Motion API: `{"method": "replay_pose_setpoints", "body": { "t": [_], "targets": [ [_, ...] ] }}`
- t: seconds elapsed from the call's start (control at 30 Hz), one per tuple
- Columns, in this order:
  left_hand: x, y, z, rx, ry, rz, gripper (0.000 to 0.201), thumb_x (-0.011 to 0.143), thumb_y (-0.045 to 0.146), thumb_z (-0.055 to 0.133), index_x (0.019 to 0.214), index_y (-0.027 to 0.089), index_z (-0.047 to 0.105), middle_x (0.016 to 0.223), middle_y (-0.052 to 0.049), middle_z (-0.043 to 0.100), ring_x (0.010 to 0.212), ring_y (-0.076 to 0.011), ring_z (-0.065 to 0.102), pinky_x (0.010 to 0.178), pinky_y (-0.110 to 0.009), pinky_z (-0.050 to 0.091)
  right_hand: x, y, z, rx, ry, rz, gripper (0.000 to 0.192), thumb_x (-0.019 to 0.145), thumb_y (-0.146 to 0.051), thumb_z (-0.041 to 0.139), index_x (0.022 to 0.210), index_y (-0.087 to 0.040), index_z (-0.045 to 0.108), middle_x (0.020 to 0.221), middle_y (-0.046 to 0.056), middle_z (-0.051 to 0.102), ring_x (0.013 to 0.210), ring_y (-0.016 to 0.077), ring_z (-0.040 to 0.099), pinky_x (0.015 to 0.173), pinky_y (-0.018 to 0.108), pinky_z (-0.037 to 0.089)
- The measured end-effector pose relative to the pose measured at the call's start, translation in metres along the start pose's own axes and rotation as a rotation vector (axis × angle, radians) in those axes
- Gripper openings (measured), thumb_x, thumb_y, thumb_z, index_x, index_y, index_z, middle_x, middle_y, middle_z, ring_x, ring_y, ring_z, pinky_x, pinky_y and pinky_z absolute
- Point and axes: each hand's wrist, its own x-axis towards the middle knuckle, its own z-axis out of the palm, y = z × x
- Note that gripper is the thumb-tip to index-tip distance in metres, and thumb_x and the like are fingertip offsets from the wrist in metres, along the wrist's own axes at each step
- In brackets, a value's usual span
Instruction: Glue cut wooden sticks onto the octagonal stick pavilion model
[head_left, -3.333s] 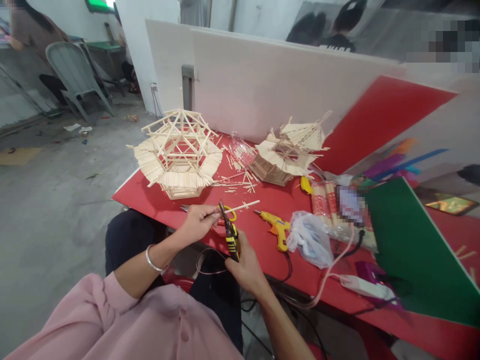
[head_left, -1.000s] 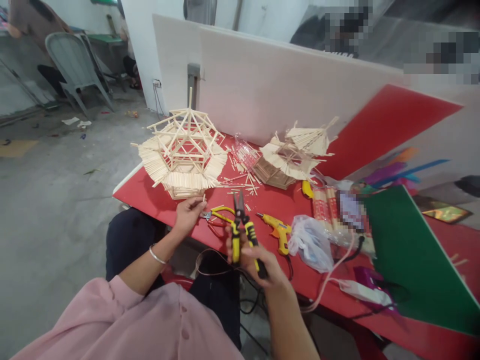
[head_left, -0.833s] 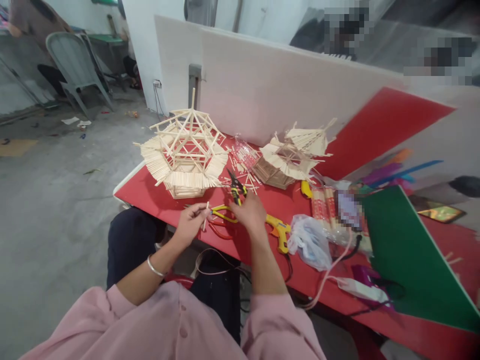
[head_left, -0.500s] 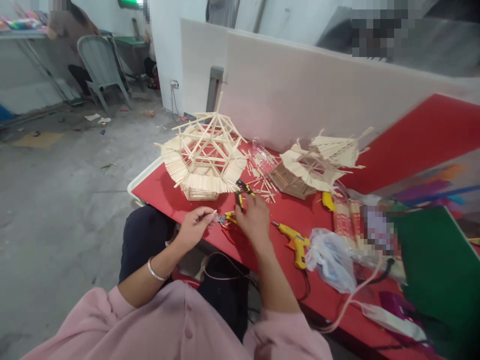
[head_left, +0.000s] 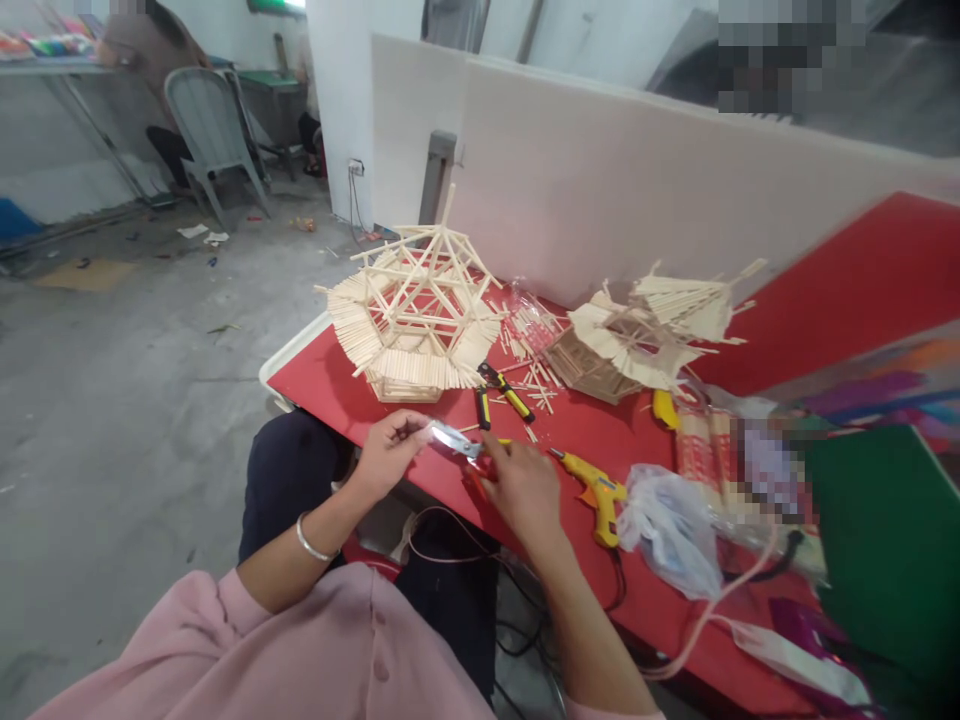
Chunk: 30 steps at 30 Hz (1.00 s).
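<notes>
Right hand (head_left: 529, 490) is closing its fingers round the handle end of silver-bladed, red-handled metal scissors (head_left: 450, 437), angled just above the red, smooth-topped table (head_left: 315, 378). Left hand (head_left: 390, 455) is pinching thumb and fingers together at the blade tips; cannot tell if anything is between them. Scissors are probably handling light, rigid and a bit slick on the polished blades; best hold is the handles, off the edges. Black-and-yellow hand cutters (head_left: 517, 403) are lying just beyond, near loose pale wooden sticks (head_left: 540, 385). Large open-framed wooden-stick pavilion model (head_left: 420, 367) is standing behind the left hand: ribbed skirt roof, bare rafters on top, likely light, stiff, fragile at joints; base is the safer grip. Yellow plastic glue gun (head_left: 600, 500) is lying right.
</notes>
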Motion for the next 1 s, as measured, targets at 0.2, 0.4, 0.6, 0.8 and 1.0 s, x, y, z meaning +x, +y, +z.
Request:
{"method": "replay_pose_setpoints", "body": {
  "t": [0.2, 0.4, 0.6, 0.8, 1.0],
  "targets": [
    [0.002, -0.005, 0.010, 0.023, -0.060, 0.026, 0.025, 0.077, 0.039, 0.073, 0.087, 0.016, 0.074, 0.071, -0.001, 0.070, 0.061, -0.0111, 0.060, 0.057, -0.022, 0.051, -0.041, 0.011, 0.009, 0.623, 0.082, -0.005, 0.059, 0.092, -0.042, 0.054, 0.146, -0.022, 0.041, 0.125, 0.011, 0.063, 0.111, 0.0234, 0.062, 0.092, 0.037, 0.051],
    [0.002, -0.002, 0.017, 0.125, -0.199, 0.213, 0.013, 0.081, 0.027, 0.066, 0.084, 0.017, 0.074, 0.081, -0.005, 0.076, 0.076, -0.0160, 0.069, 0.073, -0.026, 0.056, -0.053, -0.011, -0.002, 0.575, 0.115, -0.100, 0.056, 0.092, -0.044, 0.055, 0.143, -0.021, 0.048, 0.114, 0.012, 0.064, 0.099, 0.0244, 0.064, 0.082, 0.037, 0.054],
    [0.001, 0.010, 0.011, 0.243, -0.299, 0.310, 0.017, 0.085, 0.016, 0.055, 0.082, 0.016, 0.072, 0.078, -0.005, 0.073, 0.072, -0.0143, 0.067, 0.069, -0.024, 0.053, -0.045, -0.011, -0.006, 0.541, 0.099, -0.143, 0.057, 0.093, -0.046, 0.054, 0.143, -0.020, 0.047, 0.104, 0.011, 0.065, 0.086, 0.0226, 0.063, 0.073, 0.034, 0.053],
    [0.001, 0.015, 0.008, 0.282, -0.352, 0.284, 0.016, 0.086, 0.018, 0.056, 0.078, 0.015, 0.070, 0.075, -0.005, 0.071, 0.072, -0.0149, 0.067, 0.069, -0.024, 0.052, -0.046, -0.016, -0.005, 0.572, 0.093, -0.152, 0.055, 0.094, -0.046, 0.054, 0.142, -0.020, 0.047, 0.102, 0.011, 0.066, 0.085, 0.0227, 0.064, 0.075, 0.035, 0.054],
    [0.001, 0.008, 0.004, 0.250, -0.353, 0.246, 0.018, 0.087, 0.024, 0.058, 0.077, 0.015, 0.071, 0.075, -0.006, 0.071, 0.072, -0.0160, 0.067, 0.069, -0.025, 0.053, -0.045, -0.017, -0.003, 0.565, 0.163, -0.182, 0.054, 0.093, -0.047, 0.056, 0.139, -0.020, 0.052, 0.097, 0.011, 0.068, 0.084, 0.0232, 0.065, 0.073, 0.035, 0.056]
  ]
}}
